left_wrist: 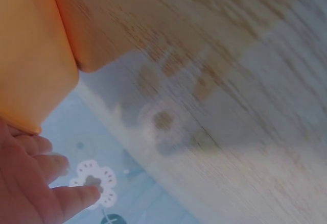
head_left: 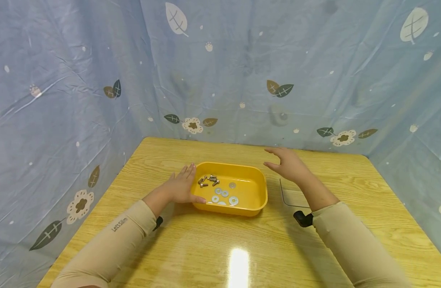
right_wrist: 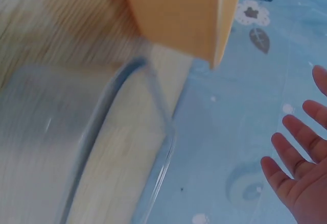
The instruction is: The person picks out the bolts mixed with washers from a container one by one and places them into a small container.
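One wood-grained bench [head_left: 191, 248] fills the lower part of the head view, with blue patterned cloth [head_left: 220, 60] at its far side, left and right, and a glare patch [head_left: 238, 268] on the near surface. A yellow tray [head_left: 251, 192] sits mid-bench, holding screws [head_left: 212, 179] at its left and washers [head_left: 221, 192] nearer; its near wall partly hides some washers. The left hand [head_left: 177, 190] touches the tray's left end, grip slack, fingers straight. The right hand [head_left: 290, 166], grip released, hovers right of the tray; its forearm partly covers a clear container [head_left: 294, 198]. The left wrist view crops the tray and hides its contents. The right wrist view blurs the clear container and cuts off the spread hand at the right.
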A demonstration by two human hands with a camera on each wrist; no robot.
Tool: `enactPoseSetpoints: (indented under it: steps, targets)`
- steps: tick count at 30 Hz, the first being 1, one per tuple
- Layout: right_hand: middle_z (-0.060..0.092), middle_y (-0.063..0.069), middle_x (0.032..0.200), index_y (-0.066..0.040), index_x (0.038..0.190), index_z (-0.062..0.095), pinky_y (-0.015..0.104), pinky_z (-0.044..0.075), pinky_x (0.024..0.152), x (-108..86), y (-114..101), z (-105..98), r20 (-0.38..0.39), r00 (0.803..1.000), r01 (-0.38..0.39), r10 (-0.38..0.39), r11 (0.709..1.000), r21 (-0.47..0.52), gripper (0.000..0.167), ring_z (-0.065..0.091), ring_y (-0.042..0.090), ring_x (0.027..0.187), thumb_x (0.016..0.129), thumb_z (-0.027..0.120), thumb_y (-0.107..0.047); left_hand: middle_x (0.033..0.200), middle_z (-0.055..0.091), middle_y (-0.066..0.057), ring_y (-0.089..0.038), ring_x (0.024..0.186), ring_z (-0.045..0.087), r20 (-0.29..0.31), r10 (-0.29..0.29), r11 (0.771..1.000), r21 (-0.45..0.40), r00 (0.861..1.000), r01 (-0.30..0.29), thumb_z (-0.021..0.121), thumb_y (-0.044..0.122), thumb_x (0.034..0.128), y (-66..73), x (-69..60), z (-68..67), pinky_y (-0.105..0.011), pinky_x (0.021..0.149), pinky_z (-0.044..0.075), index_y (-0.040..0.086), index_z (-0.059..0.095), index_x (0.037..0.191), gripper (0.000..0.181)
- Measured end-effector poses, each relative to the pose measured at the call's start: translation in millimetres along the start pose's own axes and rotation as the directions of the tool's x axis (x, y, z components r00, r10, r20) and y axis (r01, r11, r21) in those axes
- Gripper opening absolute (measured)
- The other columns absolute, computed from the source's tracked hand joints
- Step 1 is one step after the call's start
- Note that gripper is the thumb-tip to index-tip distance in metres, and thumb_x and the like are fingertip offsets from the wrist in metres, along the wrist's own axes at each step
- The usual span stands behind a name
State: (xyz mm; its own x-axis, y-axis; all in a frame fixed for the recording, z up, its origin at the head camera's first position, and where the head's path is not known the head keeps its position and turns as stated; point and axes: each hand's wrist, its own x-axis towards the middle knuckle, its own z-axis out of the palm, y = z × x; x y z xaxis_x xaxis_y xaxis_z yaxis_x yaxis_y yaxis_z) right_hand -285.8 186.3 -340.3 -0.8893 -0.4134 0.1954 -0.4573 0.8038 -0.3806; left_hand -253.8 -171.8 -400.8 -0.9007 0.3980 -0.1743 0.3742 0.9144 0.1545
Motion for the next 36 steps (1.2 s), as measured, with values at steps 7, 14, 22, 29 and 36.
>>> enactPoseSetpoints:
  steps: [7,14,22,29,36]
  targets:
    - [0.057,0.013,0.122,-0.009,0.128,0.053,0.046,0.041,0.092,16.3,-8.9,9.9,0.022,0.998,-0.063,0.060,0.971,0.232,0.043,0.053,0.030,0.109,0.089,0.060,-0.027,0.152,-0.004,-0.015,-0.033,0.139,0.000,0.002,-0.001,1.000,-0.016,1.000,0.001,0.053,0.076,0.0681,-0.8,0.0,0.3,-0.063,0.102,0.012,0.001,0.000,0.146,0.121]
    - [0.060,0.010,0.116,-0.012,0.123,0.057,0.041,0.047,0.086,30.4,-18.2,21.2,0.044,0.994,-0.111,0.102,0.924,0.366,0.037,0.057,0.025,0.103,0.087,0.063,-0.023,0.152,-0.005,-0.014,-0.032,0.139,0.000,0.010,0.000,1.000,-0.016,1.000,0.000,0.050,0.079,0.0669,-0.8,0.9,1.4,-0.062,0.103,0.012,0.002,-0.002,0.146,0.123]
    - [0.062,0.008,0.112,-0.013,0.120,0.059,0.039,0.047,0.087,48.6,-34.7,30.3,0.089,0.994,-0.099,0.067,0.892,0.441,0.036,0.058,0.022,0.101,0.086,0.064,-0.023,0.153,-0.004,-0.014,-0.031,0.139,0.000,0.011,-0.008,1.000,-0.014,1.000,0.008,0.050,0.080,0.0662,-1.5,0.9,1.9,-0.062,0.103,0.012,0.003,-0.003,0.146,0.123]
    - [0.064,0.004,0.102,-0.013,0.117,0.061,0.036,0.048,0.083,66.3,-47.4,41.0,0.100,0.995,-0.062,0.021,0.904,0.424,0.032,0.059,0.019,0.093,0.086,0.064,-0.023,0.153,-0.004,-0.013,-0.031,0.139,0.001,0.002,-0.010,1.000,-0.008,1.000,0.010,0.051,0.079,0.0665,-3.4,1.9,3.5,-0.062,0.103,0.013,0.003,-0.002,0.146,0.123]
    - [0.064,0.004,0.100,-0.012,0.115,0.061,0.036,0.047,0.085,79.8,-51.0,50.3,0.124,0.992,-0.046,-0.009,0.898,0.438,0.030,0.059,0.019,0.093,0.087,0.063,-0.021,0.153,-0.004,-0.012,-0.029,0.139,0.000,0.011,-0.021,1.000,-0.003,1.000,0.021,0.049,0.082,0.0644,-3.5,2.7,4.1,-0.061,0.104,0.013,0.004,-0.003,0.146,0.124]
